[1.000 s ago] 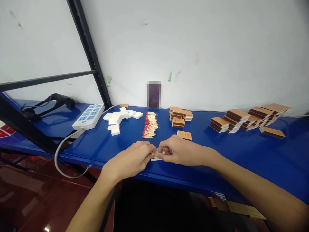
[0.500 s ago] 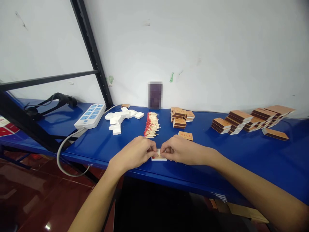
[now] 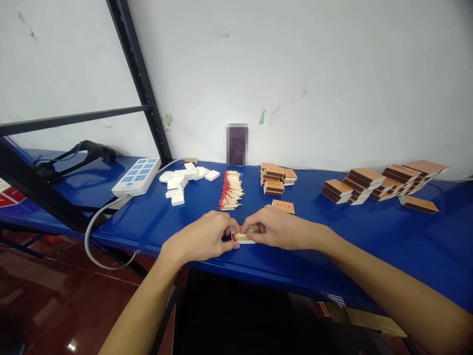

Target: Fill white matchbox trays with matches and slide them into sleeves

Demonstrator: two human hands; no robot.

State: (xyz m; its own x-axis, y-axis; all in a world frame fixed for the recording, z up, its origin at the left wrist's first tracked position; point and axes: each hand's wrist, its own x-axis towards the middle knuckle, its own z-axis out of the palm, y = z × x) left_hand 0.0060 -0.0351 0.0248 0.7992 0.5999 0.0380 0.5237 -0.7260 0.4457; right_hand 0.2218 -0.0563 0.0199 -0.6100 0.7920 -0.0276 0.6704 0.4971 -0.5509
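Note:
A small white matchbox tray (image 3: 253, 242) lies near the front edge of the blue table, with several red-headed matches (image 3: 241, 237) side by side in it. My left hand (image 3: 207, 236) grips the left end of this tray, thumb at the front and fingers at the back. Over the right end, my right hand (image 3: 275, 228) has thumb and fingers closed on the matches inside; its fingertips are partly hidden. Just behind the tray is a heap of loose matches (image 3: 232, 191), heads to the left. An orange matchbox sleeve (image 3: 284, 206) lies behind my right hand.
White empty trays (image 3: 177, 183) are piled at the left, beside a power strip (image 3: 136, 176). Matchbox sleeves (image 3: 273, 187) stand heaped behind. Stacked matchboxes (image 3: 365, 176) fill the right, with one matchbox (image 3: 419, 203) apart. A black shelf post (image 3: 138, 74) rises at the left.
My left thumb and fingers have spread from a pinch over the tray to its front and back sides. More of the matches inside shows. My right hand has barely moved.

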